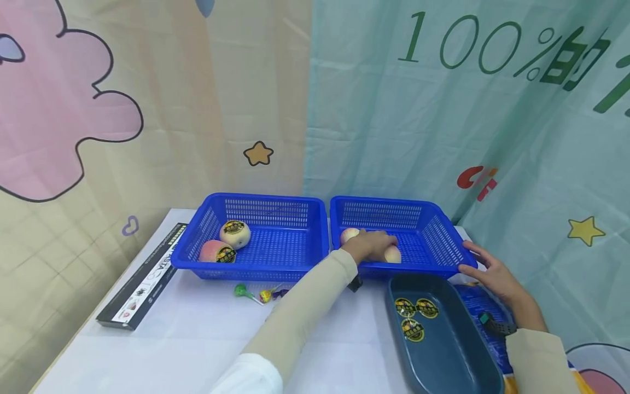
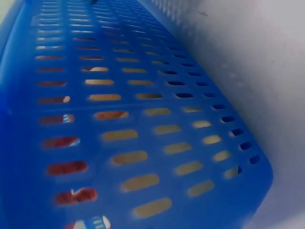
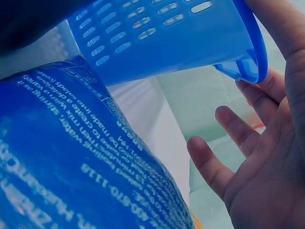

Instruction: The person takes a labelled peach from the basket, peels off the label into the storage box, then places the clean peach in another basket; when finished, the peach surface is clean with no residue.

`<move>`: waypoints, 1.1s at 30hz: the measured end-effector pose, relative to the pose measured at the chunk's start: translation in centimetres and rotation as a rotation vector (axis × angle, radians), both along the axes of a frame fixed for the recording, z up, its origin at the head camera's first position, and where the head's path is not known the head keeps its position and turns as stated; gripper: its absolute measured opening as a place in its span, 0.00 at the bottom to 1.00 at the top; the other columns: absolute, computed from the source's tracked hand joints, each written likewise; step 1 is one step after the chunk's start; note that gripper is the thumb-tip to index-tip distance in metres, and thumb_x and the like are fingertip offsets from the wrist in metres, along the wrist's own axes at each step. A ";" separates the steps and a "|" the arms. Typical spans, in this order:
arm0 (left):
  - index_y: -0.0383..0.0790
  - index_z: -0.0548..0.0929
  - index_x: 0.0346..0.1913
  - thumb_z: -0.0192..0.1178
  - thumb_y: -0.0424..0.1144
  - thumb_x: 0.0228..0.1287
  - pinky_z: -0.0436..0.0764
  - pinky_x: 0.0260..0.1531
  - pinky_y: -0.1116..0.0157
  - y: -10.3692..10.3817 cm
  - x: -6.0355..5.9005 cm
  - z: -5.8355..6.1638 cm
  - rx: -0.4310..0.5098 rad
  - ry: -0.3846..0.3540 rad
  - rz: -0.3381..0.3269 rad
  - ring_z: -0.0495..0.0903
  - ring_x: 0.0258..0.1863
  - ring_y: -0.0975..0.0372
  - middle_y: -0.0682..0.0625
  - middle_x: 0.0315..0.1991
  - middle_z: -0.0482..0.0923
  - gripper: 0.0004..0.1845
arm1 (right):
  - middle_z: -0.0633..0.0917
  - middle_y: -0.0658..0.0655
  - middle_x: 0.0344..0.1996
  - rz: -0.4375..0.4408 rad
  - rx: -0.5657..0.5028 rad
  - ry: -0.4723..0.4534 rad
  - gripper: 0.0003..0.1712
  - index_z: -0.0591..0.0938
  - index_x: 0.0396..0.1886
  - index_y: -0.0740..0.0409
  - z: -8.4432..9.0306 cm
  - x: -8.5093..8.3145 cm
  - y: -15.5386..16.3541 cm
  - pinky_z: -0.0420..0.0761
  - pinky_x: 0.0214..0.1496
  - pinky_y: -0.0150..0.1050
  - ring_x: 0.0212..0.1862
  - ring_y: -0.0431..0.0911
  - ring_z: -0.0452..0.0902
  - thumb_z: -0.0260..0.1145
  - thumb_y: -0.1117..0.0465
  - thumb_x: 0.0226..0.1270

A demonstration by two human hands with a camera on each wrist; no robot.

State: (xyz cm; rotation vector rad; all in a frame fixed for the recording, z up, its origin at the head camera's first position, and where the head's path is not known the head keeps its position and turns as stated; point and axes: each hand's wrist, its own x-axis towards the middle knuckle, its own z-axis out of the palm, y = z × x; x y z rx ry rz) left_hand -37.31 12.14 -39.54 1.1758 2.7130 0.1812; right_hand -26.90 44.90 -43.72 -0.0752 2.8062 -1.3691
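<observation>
Cartoon-printed curtains hang behind a white tabletop (image 1: 187,339) carrying two blue baskets side by side. Reaching into the right basket (image 1: 433,230), the left hand (image 1: 371,245) lies over a pale peach (image 1: 392,254), fingers curled around it; a second peach (image 1: 349,235) sits just beside the wrist. At that basket's right rim, the right hand (image 1: 492,271) rests with fingers relaxed and spread. The left basket (image 1: 275,241) holds two stickered peaches (image 1: 226,243). A dark tray (image 1: 443,350) with stickers (image 1: 415,317) sits in front.
</observation>
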 end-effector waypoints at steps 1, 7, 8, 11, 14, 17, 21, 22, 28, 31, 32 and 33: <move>0.54 0.73 0.71 0.61 0.48 0.73 0.61 0.69 0.42 -0.1 0.0 0.1 0.014 -0.002 -0.005 0.70 0.67 0.61 0.56 0.65 0.75 0.26 | 0.47 0.77 0.76 0.000 -0.005 0.002 0.50 0.44 0.83 0.51 0.0 0.0 0.0 0.64 0.58 0.79 0.67 0.79 0.54 0.62 0.46 0.75; 0.55 0.72 0.72 0.66 0.54 0.68 0.59 0.70 0.42 -2.8 0.0 1.2 0.257 -0.092 -0.004 0.70 0.68 0.61 0.56 0.66 0.75 0.31 | 0.48 0.77 0.76 0.004 -0.034 0.021 0.48 0.44 0.83 0.49 -0.1 -0.3 -0.2 0.67 0.58 0.77 0.67 0.77 0.55 0.62 0.47 0.76; 0.54 0.72 0.72 0.67 0.53 0.68 0.61 0.70 0.45 -3.5 0.0 1.5 0.307 -0.102 -0.012 0.70 0.67 0.61 0.55 0.65 0.75 0.31 | 0.48 0.78 0.76 0.006 -0.038 0.023 0.48 0.44 0.83 0.49 -0.1 -0.4 -0.2 0.68 0.58 0.76 0.67 0.77 0.55 0.61 0.48 0.77; 0.49 0.72 0.72 0.68 0.50 0.68 0.69 0.67 0.54 -6.1 0.3 2.8 0.425 -0.098 -0.049 0.71 0.66 0.60 0.53 0.65 0.76 0.32 | 0.48 0.77 0.76 0.014 -0.043 0.033 0.47 0.44 0.83 0.51 0.0 -0.7 0.0 0.68 0.58 0.75 0.68 0.76 0.54 0.61 0.50 0.78; 0.44 0.72 0.71 0.70 0.45 0.66 0.74 0.63 0.58 -9.5 0.8 3.9 0.510 -0.092 -0.068 0.72 0.65 0.59 0.50 0.66 0.75 0.33 | 0.47 0.76 0.76 0.030 -0.052 0.041 0.47 0.44 0.83 0.53 -0.2 -0.9 0.1 0.64 0.60 0.77 0.70 0.76 0.50 0.61 0.52 0.78; 0.43 0.73 0.71 0.72 0.44 0.64 0.75 0.62 0.55 -13.8 1.6 4.8 0.555 -0.075 -0.042 0.73 0.65 0.55 0.49 0.66 0.74 0.34 | 0.45 0.75 0.77 0.038 -0.057 0.048 0.46 0.44 0.83 0.52 -0.6 -0.7 0.2 0.60 0.60 0.79 0.71 0.75 0.47 0.60 0.52 0.78; 0.46 0.73 0.71 0.74 0.50 0.61 0.75 0.62 0.50 -21.3 2.7 5.5 0.588 -0.006 0.092 0.72 0.65 0.52 0.48 0.67 0.74 0.36 | 0.44 0.76 0.77 0.040 -0.047 0.055 0.46 0.44 0.83 0.51 -0.7 -0.3 0.1 0.61 0.60 0.78 0.70 0.76 0.48 0.60 0.51 0.78; 0.47 0.73 0.71 0.73 0.52 0.61 0.74 0.62 0.48 -23.5 3.0 5.5 0.594 0.010 0.146 0.71 0.66 0.51 0.47 0.68 0.73 0.37 | 0.45 0.77 0.77 0.042 -0.042 0.058 0.46 0.44 0.83 0.51 -0.7 -0.3 0.1 0.63 0.59 0.78 0.70 0.76 0.49 0.60 0.51 0.79; 0.41 0.71 0.72 0.75 0.55 0.58 0.62 0.67 0.37 -37.0 4.8 4.7 0.597 0.111 0.407 0.61 0.72 0.41 0.39 0.72 0.66 0.42 | 0.47 0.79 0.75 0.036 0.000 0.046 0.46 0.42 0.83 0.49 -0.8 0.0 0.4 0.73 0.54 0.73 0.67 0.77 0.54 0.59 0.50 0.79; 0.36 0.69 0.72 0.76 0.51 0.56 0.58 0.64 0.31 -42.2 6.7 3.5 0.583 0.095 0.494 0.56 0.72 0.36 0.33 0.72 0.62 0.44 | 0.48 0.79 0.75 0.043 -0.005 0.038 0.46 0.42 0.83 0.49 -0.7 -0.1 0.3 0.74 0.53 0.72 0.67 0.77 0.54 0.59 0.50 0.79; 0.36 0.68 0.72 0.77 0.50 0.56 0.58 0.63 0.29 -43.5 7.4 3.0 0.580 0.078 0.515 0.56 0.72 0.34 0.31 0.72 0.61 0.45 | 0.48 0.79 0.75 0.045 -0.008 0.037 0.46 0.42 0.83 0.49 -0.6 -0.1 0.2 0.74 0.54 0.73 0.67 0.77 0.54 0.59 0.50 0.79; 0.36 0.68 0.72 0.77 0.50 0.55 0.58 0.62 0.28 -44.7 8.0 2.3 0.573 0.062 0.533 0.56 0.71 0.34 0.31 0.72 0.61 0.45 | 0.48 0.80 0.75 0.048 -0.008 0.037 0.46 0.42 0.83 0.49 -0.6 -0.2 0.1 0.74 0.53 0.73 0.67 0.77 0.54 0.59 0.50 0.79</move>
